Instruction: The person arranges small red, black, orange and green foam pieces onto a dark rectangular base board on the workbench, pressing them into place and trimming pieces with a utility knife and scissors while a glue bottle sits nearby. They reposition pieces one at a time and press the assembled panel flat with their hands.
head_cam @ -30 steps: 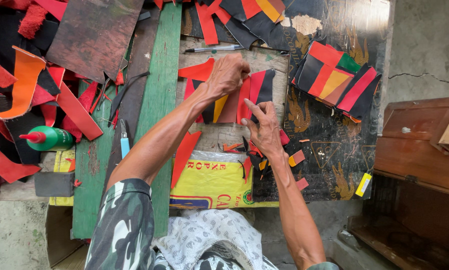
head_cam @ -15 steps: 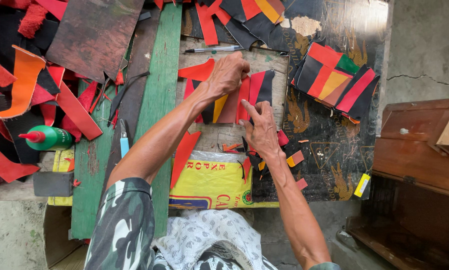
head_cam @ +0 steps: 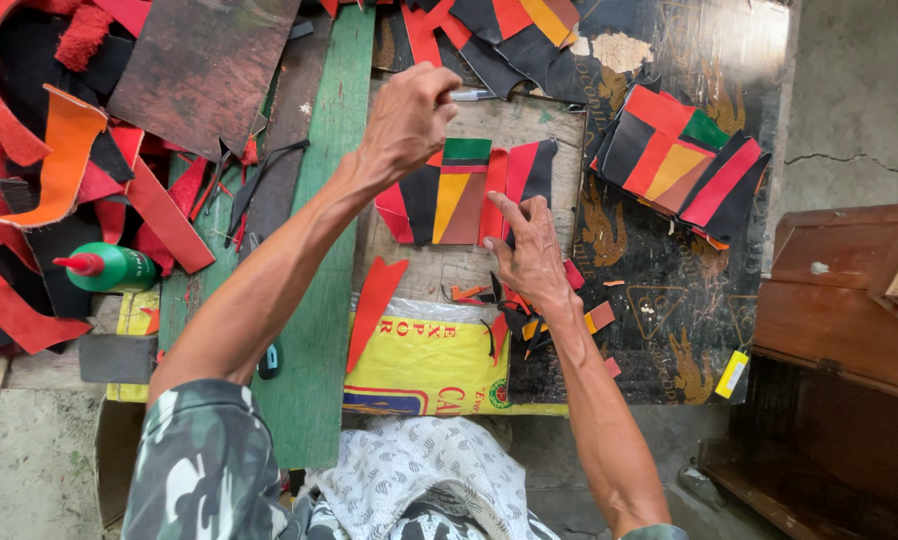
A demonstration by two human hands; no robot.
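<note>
The patchwork [head_cam: 466, 192] is a fan of black, red, yellow, brown and green strips, lying mid-board [head_cam: 529, 125]. The right hand [head_cam: 531, 250] pins its lower edge with spread fingers. The left hand [head_cam: 409, 118], closed, grips a pen [head_cam: 469, 95] by the board's top edge.

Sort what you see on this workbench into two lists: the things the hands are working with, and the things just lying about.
In use:
left hand, closed on a pen
right hand, fingers pressing the striped patchwork piece

Lying about:
green glue bottle
second patchwork piece
red strip
yellow sack
heap of offcuts
</note>
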